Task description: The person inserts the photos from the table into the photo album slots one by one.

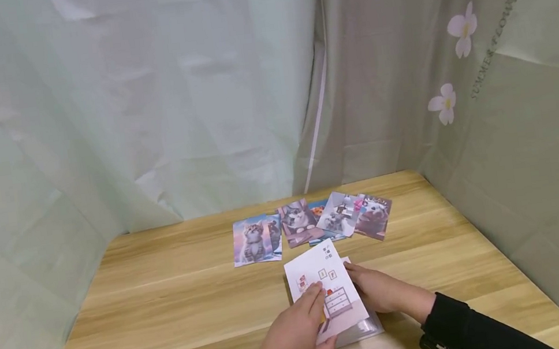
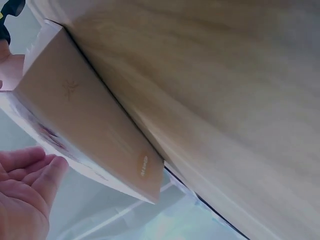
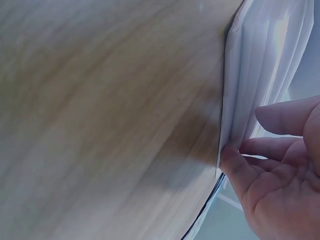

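A thick album point(image 1: 338, 292) lies slanted at the head view's lower centre. Clear pages point(image 1: 357, 332) show beneath its white, illustrated cover.

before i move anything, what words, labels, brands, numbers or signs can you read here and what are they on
"SUMMER FLOWERS": on the curtain at the right.
Book cover, top: dark characters, too small to read.
Book spine: a label and a faint mark, both too blurred to read.
Picture cards: no text I can make out.
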Motion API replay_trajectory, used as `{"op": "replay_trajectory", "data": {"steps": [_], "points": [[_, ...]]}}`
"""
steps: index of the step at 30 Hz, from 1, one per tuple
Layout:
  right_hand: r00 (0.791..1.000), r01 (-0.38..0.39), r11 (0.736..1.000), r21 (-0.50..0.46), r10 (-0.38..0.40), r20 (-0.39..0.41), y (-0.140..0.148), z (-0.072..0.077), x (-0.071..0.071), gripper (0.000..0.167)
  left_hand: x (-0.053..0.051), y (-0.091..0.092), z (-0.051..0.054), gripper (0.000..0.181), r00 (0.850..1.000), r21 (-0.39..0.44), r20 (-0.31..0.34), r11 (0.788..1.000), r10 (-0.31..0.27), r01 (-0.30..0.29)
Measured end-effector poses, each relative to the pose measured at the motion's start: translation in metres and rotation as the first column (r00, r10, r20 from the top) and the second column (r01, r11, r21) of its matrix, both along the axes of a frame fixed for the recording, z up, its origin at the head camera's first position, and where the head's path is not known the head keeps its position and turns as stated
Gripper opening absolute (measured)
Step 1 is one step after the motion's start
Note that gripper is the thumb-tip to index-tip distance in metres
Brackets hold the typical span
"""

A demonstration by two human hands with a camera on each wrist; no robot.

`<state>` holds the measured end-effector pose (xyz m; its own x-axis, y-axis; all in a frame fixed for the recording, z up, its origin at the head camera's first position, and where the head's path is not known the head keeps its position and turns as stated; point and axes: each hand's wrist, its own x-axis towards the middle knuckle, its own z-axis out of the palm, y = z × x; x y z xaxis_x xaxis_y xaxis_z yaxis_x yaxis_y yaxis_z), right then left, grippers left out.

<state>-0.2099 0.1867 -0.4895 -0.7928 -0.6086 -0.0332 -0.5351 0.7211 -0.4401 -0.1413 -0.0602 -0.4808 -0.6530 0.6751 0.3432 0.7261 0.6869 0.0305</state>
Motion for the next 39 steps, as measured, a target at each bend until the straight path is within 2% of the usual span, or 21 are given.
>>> {"op": "replay_trajectory", "data": {"steps": [3,9,12,18,22,27,33,39], "points": [[1.000,0.016,1.000,0.003,-0.016,0.018,-0.001,-0.002,0.003,0.053,0.003,0.001,0.000,0.080,0.998,0.019,-0.056,0.999,-0.025,0.026],[0.999,0.053,0.998,0.022,-0.053,0.006,0.000,-0.005,0.008,0.046,0.006,0.004,0.003,0.078,0.993,0.070,-0.109,0.997,-0.032,0.040],[0.998,0.057,0.998,0.030,-0.057,-0.007,0.001,-0.006,0.008,0.045,0.007,0.005,0.009,0.077,0.993,0.103,-0.115,0.994,-0.020,0.032],[0.999,0.039,0.999,0.035,-0.039,-0.004,0.000,-0.004,0.007,0.045,0.008,0.004,0.026,0.076,0.997,0.180,-0.082,0.984,0.003,0.012],[0.999,0.045,0.998,0.051,-0.045,-0.001,-0.001,-0.003,0.006,0.046,0.008,0.001,0.033,0.075,0.994,0.221,-0.106,0.975,0.009,0.015],[0.999,0.045,0.998,0.050,-0.045,0.007,-0.002,-0.003,0.004,0.047,0.009,-0.004,0.036,0.077,0.989,0.270,-0.143,0.963,0.027,0.013],[0.999,0.036,0.998,0.052,-0.035,-0.004,-0.002,-0.003,0.003,0.047,0.012,-0.017,0.036,0.076,0.991,0.332,-0.132,0.943,0.025,0.021],[0.999,0.037,0.997,0.061,-0.038,0.014,-0.002,0.000,0.002,0.048,0.015,-0.034,0.037,0.072,0.988,0.339,-0.152,0.941,0.032,0.022]]}}
